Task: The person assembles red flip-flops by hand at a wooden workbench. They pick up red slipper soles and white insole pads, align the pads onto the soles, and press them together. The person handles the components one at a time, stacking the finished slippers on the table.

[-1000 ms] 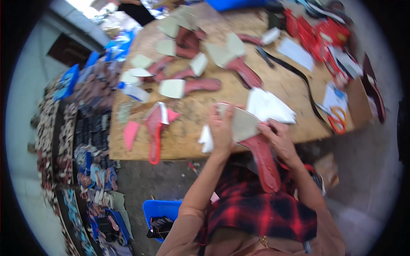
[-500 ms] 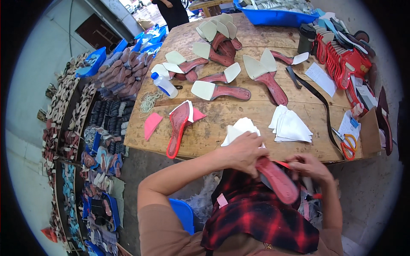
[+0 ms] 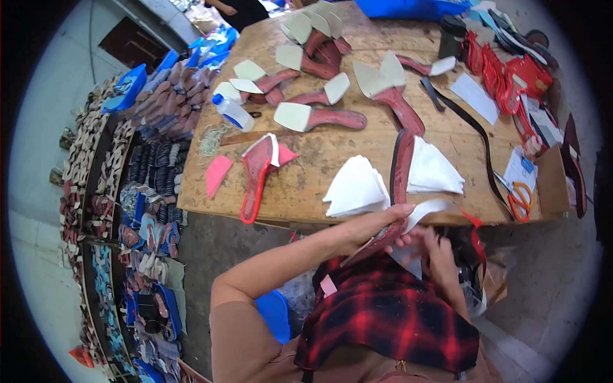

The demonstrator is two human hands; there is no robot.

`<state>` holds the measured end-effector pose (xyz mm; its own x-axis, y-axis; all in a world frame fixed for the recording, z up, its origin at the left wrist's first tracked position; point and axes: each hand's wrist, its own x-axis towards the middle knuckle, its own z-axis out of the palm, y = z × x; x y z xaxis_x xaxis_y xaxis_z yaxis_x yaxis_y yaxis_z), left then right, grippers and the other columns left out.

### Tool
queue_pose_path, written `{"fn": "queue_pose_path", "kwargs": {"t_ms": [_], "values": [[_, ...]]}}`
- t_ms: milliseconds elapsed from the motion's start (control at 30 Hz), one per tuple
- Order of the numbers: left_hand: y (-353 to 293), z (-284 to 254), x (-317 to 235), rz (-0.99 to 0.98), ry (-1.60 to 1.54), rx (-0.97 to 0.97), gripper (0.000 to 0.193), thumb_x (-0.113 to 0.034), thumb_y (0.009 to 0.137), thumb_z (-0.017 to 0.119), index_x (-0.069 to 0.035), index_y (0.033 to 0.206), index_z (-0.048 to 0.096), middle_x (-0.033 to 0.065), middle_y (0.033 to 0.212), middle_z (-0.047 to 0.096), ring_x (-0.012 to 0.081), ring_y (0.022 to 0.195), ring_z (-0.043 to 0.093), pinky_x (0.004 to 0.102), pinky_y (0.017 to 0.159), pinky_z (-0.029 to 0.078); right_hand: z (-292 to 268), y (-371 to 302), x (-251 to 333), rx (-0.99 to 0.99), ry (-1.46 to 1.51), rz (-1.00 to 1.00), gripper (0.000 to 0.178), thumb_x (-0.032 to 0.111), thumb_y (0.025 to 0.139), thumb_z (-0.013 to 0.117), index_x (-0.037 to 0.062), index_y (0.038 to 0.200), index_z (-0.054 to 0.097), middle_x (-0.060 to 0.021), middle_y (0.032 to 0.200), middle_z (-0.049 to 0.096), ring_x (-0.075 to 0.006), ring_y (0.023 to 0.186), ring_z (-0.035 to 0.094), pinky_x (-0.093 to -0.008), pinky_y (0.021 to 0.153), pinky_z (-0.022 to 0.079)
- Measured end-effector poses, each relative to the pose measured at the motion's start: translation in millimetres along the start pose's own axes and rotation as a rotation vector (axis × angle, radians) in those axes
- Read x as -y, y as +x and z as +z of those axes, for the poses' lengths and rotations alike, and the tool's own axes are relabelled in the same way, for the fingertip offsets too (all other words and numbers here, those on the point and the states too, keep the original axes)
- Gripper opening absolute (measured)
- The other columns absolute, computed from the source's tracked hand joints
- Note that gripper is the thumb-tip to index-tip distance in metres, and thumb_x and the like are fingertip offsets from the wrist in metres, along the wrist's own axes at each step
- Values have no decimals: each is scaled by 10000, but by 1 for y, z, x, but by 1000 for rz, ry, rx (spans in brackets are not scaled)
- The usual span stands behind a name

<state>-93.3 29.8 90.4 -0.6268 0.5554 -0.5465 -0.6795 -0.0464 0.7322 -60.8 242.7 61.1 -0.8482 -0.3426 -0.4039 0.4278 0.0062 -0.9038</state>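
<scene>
My left hand (image 3: 382,228) is closed round a dark red shoe insole (image 3: 401,167), held on edge with its narrow end pointing away over the table's front edge. From the insole's front, a strip (image 3: 434,205), white turning to red, curls off to the right and hangs down. My right hand (image 3: 439,256) is close beside the insole's front, below the strip, fingers bent; whether they grip anything is unclear. Two stacks of white fan-shaped pieces, a left stack (image 3: 357,188) and a right stack (image 3: 435,169), lie beyond my hands. A red-edged insole (image 3: 257,175) rests to their left.
Several red insoles with cream front pieces (image 3: 329,119) lie across the wooden table (image 3: 300,150). A white bottle (image 3: 234,113) stands at left. Black strap (image 3: 469,121), orange-handled scissors (image 3: 520,198) and a cardboard box (image 3: 570,182) are at right. Shoe-part racks (image 3: 96,223) line the left.
The insole has swung from pointing toward me to pointing away, on edge. My right hand has come lower and inward, and the white and red strip now shows. The view has shifted slightly.
</scene>
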Motion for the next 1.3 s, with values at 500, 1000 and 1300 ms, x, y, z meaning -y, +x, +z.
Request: {"fn": "queue_pose_path", "kwargs": {"t_ms": [500,1000,1300], "values": [[-16,7,-12,367,1120,3,757,-542,566,819,13,1063,684,215,932,668,373,937,632,411,821,487,12,-25,39,-417,372,-29,151,178,883,656,33,895,613,-19,747,629,-98,669,633,-249,646,535],[20,3,38,280,693,-72,717,-500,693,809,23,1147,627,149,1017,657,236,993,620,331,885,467,-3,3,1,-259,97,-253,381,363,901,639,2,1021,614,-32,765,629,-82,535,524,-226,425,368],[9,21,34,297,184,12,602,-56,757,786,19,1294,525,37,1148,546,112,1072,517,267,966,399,-17,38,14,34,760,-3,506,463,966,529,-25,1071,610,-157,965,696,-228,850,704,-251,484,533]]}}
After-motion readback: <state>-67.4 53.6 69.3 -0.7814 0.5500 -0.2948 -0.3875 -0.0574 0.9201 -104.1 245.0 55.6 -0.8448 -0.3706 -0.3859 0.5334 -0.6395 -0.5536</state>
